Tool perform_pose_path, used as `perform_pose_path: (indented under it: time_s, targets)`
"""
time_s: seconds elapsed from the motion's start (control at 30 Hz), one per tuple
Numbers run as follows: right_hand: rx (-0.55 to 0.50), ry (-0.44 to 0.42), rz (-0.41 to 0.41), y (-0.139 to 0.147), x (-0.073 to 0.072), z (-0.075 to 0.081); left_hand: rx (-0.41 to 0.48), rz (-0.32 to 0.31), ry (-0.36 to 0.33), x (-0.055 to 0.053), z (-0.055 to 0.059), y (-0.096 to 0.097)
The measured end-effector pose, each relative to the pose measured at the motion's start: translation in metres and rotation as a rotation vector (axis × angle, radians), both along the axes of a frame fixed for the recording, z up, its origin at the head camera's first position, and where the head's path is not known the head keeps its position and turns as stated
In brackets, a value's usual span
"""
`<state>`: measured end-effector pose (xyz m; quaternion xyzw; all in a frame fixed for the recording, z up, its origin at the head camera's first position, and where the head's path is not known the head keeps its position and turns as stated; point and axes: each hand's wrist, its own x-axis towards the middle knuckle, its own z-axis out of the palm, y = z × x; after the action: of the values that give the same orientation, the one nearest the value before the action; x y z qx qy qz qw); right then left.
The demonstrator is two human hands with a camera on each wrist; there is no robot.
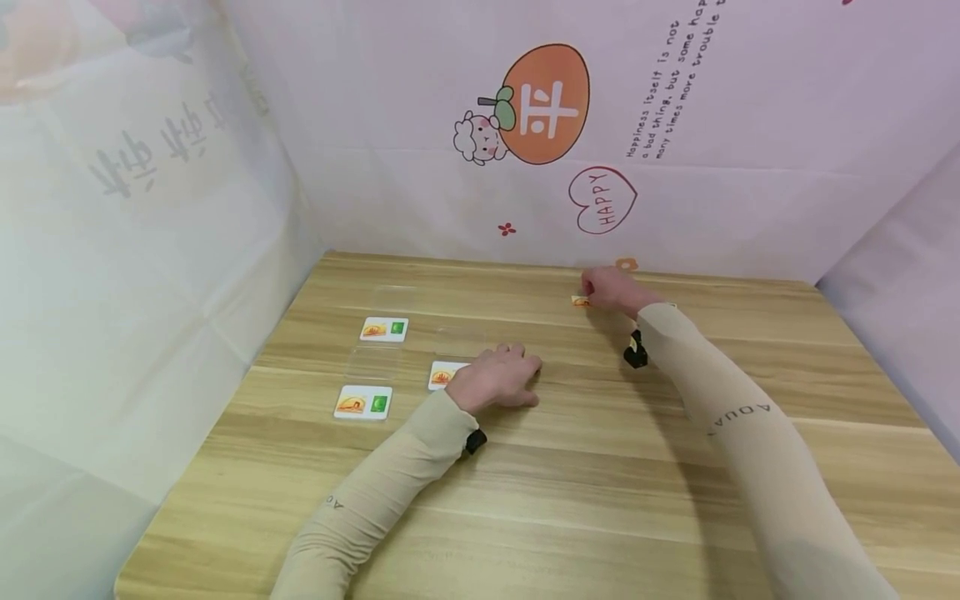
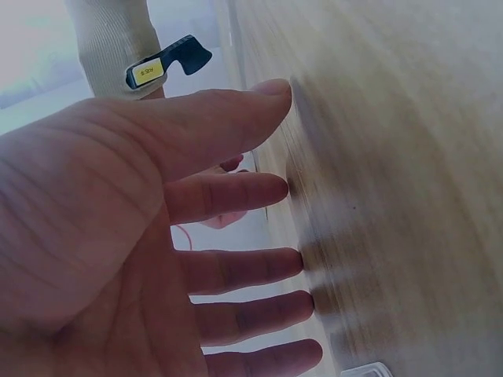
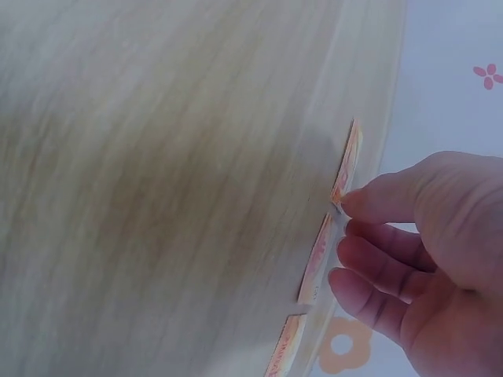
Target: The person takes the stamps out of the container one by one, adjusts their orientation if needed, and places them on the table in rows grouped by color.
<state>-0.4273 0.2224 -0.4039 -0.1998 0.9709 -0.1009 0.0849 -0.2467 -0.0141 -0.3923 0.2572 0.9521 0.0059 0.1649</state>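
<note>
My left hand (image 1: pixel 497 379) rests on the wooden table (image 1: pixel 570 500), its fingers spread and fingertips at the surface in the left wrist view. Just left of it lies a white card (image 1: pixel 441 375) with an orange print, partly hidden by the hand. At the table's back edge, my right hand (image 1: pixel 615 290) pinches the end of a small orange-printed paper piece (image 3: pixel 347 161) between thumb and forefinger. Two similar paper pieces, a middle one (image 3: pixel 316 259) and a lower one (image 3: pixel 284 345), lie in line with it along the edge.
Further left are two more white cards, a rear one (image 1: pixel 384 329) and a front one (image 1: pixel 363 402), with orange and green prints. Clear plastic rectangles (image 1: pixel 375 363) lie beside the cards. A printed white cloth (image 1: pixel 420 192) rises behind the table.
</note>
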Motion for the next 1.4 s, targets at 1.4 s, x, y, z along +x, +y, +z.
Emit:
perform_pose_path:
  time_s: [1.4]
  targets:
    - [-0.07,0.145,0.192,0.025,0.053,0.044,0.059,-0.082,0.035,-0.008,0.015,0.034]
